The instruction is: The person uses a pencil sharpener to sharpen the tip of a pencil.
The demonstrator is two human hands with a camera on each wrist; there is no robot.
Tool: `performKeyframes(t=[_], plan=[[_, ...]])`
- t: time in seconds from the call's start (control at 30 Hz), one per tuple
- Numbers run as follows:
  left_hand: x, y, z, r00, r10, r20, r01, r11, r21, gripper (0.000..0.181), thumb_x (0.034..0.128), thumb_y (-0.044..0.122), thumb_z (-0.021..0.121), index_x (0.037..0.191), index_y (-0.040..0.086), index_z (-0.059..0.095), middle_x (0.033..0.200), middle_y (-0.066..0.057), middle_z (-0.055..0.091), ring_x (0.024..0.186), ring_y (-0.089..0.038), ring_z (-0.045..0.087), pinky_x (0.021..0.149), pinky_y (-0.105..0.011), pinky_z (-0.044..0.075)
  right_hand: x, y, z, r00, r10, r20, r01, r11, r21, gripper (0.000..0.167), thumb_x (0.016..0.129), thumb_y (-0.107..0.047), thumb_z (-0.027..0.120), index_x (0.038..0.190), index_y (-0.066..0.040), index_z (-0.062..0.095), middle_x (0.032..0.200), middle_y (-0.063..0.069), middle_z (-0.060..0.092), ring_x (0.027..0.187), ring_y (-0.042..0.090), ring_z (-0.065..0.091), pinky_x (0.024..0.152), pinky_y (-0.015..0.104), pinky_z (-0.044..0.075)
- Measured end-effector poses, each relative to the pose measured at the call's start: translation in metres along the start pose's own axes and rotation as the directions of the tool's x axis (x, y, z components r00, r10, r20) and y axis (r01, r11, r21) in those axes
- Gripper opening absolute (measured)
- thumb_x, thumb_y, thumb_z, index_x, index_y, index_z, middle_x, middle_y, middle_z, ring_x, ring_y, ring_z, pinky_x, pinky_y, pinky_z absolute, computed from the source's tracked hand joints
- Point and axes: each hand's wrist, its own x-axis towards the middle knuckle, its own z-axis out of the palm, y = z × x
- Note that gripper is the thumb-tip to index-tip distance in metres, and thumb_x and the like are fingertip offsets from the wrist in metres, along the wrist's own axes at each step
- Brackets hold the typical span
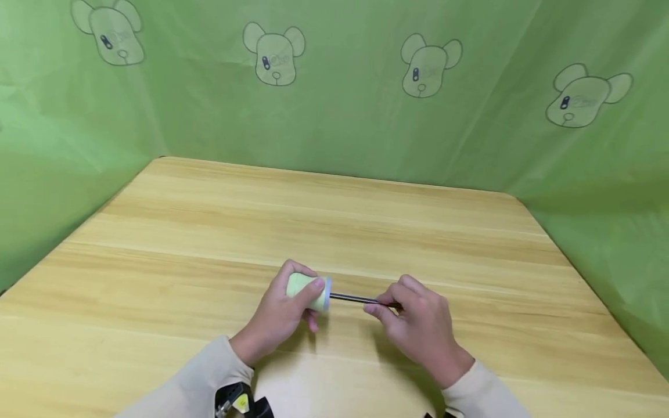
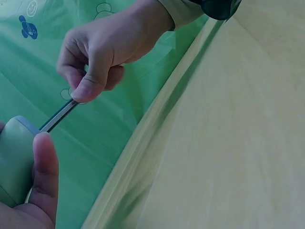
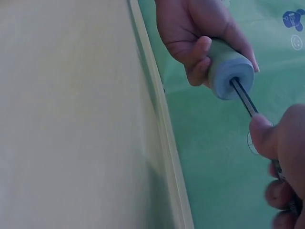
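Note:
My left hand [image 1: 274, 318] grips a light green, rounded pencil sharpener [image 1: 302, 285], its thumb laid along the side. The pale blue end face [image 3: 223, 87] of the sharpener points right, toward the other hand. From the hole in that face sticks a dark, faceted pencil [image 1: 349, 298], whose inner tip is hidden. Near the pencil's outer end, my right hand [image 1: 422, 325] pinches it between thumb and fingers. Both things are held up off the tabletop. In the left wrist view the right thumb [image 2: 89, 88] presses on the pencil.
A wood-grain table [image 1: 334, 226] lies under both hands. Green cloth [image 1: 345, 128] with printed bear heads hangs behind it and at both sides. Black wrist gear [image 1: 240, 400] sits at the left sleeve.

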Motion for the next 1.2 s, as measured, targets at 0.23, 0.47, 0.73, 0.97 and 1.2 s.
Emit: performKeyframes(t=[0.23,0.47,0.73,0.97,1.2], plan=[[0.0,0.004,-0.001,0.996,0.044,0.082,-0.053,0.992,0.117,0.028,0.0959,0.016,0.061,0.111,-0.001,0.044,0.089,-0.017,0.057,0.054,-0.019,0.056,0.048,-0.032,0.056,0.015,-0.001,-0.02,0.649,0.393,0.651,-0.658,0.719,0.223,0.034,0.092,-0.016,0.066,0.063,-0.005,0.053,0.057,-0.005,0.045,0.047,0.005,0.034,0.04,0.018,0.028],[0.002,0.004,0.003,0.993,0.08,0.081,-0.092,0.984,0.154,0.03,0.0938,0.018,0.064,0.111,0.0,0.047,0.09,-0.015,0.059,0.053,-0.02,0.057,0.048,-0.036,0.057,0.014,-0.001,-0.013,0.695,0.435,0.573,-0.578,0.812,0.085,0.044,0.099,-0.027,0.057,0.057,-0.013,0.051,0.05,-0.01,0.039,0.045,0.003,0.032,0.04,0.019,0.029],[0.004,0.002,-0.002,0.999,0.046,-0.016,-0.044,0.996,0.071,0.031,0.0942,0.015,0.063,0.112,-0.002,0.045,0.091,-0.018,0.055,0.055,-0.02,0.056,0.049,-0.033,0.056,0.005,-0.004,-0.005,0.944,0.21,0.253,-0.219,0.976,0.007,0.024,0.069,-0.013,0.088,0.08,-0.014,0.067,0.074,-0.012,0.057,0.059,0.002,0.047,0.051,0.017,0.044],[0.004,0.001,-0.003,0.997,-0.027,-0.066,0.027,1.0,-0.005,0.03,0.0952,0.017,0.062,0.112,-0.002,0.046,0.09,-0.019,0.054,0.056,-0.02,0.055,0.049,-0.027,0.055,0.001,-0.002,0.001,0.999,-0.037,0.0,0.037,0.998,-0.054,0.03,0.055,-0.004,0.092,0.071,-0.012,0.067,0.068,-0.007,0.057,0.054,0.002,0.054,0.046,0.012,0.046],[0.003,0.0,-0.004,0.999,-0.028,-0.028,0.027,0.999,-0.026,0.029,0.0955,0.015,0.061,0.112,-0.002,0.044,0.089,-0.018,0.053,0.059,-0.02,0.054,0.048,-0.025,0.053,0.0,-0.002,0.001,0.998,-0.051,0.044,0.05,0.998,0.03,0.027,0.06,-0.004,0.088,0.072,-0.01,0.065,0.065,-0.008,0.051,0.053,-0.001,0.043,0.043,0.009,0.038]])
